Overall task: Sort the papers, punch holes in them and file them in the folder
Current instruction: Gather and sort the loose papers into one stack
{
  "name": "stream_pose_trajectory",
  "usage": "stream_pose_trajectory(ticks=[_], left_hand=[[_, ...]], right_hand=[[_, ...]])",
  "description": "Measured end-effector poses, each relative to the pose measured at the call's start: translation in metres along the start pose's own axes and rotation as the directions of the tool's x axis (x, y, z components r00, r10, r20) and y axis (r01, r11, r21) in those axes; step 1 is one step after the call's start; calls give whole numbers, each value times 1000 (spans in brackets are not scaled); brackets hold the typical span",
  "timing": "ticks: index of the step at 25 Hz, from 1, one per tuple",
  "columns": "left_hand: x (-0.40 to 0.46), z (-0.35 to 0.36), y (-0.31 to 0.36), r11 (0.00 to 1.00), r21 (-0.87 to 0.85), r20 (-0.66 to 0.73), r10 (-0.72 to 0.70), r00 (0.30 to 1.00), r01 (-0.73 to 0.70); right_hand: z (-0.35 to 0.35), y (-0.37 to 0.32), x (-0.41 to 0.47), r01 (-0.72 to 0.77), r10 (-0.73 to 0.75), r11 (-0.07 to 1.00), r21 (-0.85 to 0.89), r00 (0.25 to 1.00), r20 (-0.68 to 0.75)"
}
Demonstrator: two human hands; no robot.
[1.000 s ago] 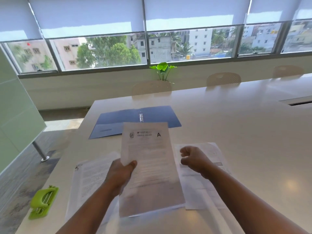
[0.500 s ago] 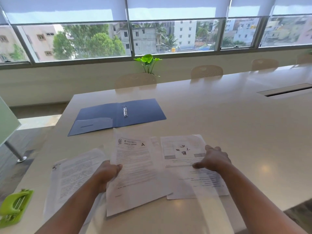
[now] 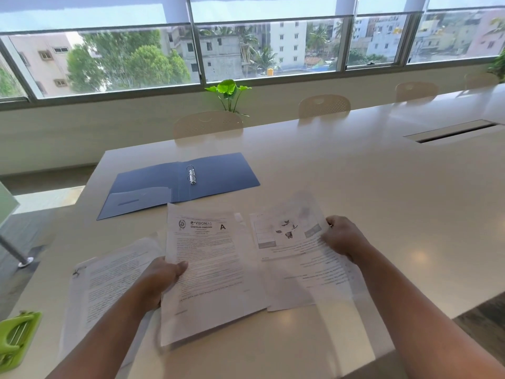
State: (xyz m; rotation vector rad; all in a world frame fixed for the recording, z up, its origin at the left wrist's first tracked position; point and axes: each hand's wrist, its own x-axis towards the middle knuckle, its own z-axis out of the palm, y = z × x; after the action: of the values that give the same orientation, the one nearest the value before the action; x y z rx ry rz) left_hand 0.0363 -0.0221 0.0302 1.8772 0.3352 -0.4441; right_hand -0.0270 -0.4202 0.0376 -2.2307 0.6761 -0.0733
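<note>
A long pale counter (image 3: 341,187) is seen running beneath a row of windows (image 3: 131,61), with pale chairs (image 3: 324,105) drawn up along its far side and a slot (image 3: 451,131) recessed into its top at the right. A blue folder (image 3: 218,173) is laid open and flat on the counter beyond the papers; its metal ring mechanism (image 3: 191,175) is seen on the spine, and no sheet is filed in it.

Three groups of paper are found at the near edge. A stack of printed sheets (image 3: 114,274) is laid at the left, partly covered by the left forearm. A sheet marked "A" (image 3: 213,269) is placed in the middle, its right edge overlapping the sheet with a diagram (image 3: 289,242), which is blurred and whose far corner is raised off the counter.

The sheet marked "A" is gripped at its left edge by the left hand (image 3: 161,280), the thumb being laid on top and the fingers hidden beneath. The right edge of the sheet with a diagram is gripped by the right hand (image 3: 344,236), its fingers curled round that edge.

A green hole punch (image 3: 16,337) is set at the near left corner of the counter, well apart from both hands. A small green plant (image 3: 228,91) is seen behind the nearest chair.
</note>
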Motion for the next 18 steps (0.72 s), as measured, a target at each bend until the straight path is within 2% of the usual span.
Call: stream_pose_trajectory(ticks=[5,10,12,14,16,18], left_hand=[[-1,-16,19,984,145,-74,111,991,-100],[-4,-41,32,948,242,-81,231,970,-205],[-6,-44,36,925,269,-40,288,957,-267],[-10,-41,43,912,262,21,322,947,-316],[-14,-38,51,902,235,86,352,932,-362],[-20,-33,60,893,217,128,375,918,-395]], right_hand=[[-14,-16,4,144,-144,990,-9,989,-30],[-26,-39,7,249,-249,968,5,968,36],[-25,-53,5,282,-278,957,-65,959,56],[-20,-70,1,331,-326,918,-220,944,56],[-10,-89,-3,418,-428,832,-365,902,57],[-3,-109,-9,512,-526,745,-428,845,95]])
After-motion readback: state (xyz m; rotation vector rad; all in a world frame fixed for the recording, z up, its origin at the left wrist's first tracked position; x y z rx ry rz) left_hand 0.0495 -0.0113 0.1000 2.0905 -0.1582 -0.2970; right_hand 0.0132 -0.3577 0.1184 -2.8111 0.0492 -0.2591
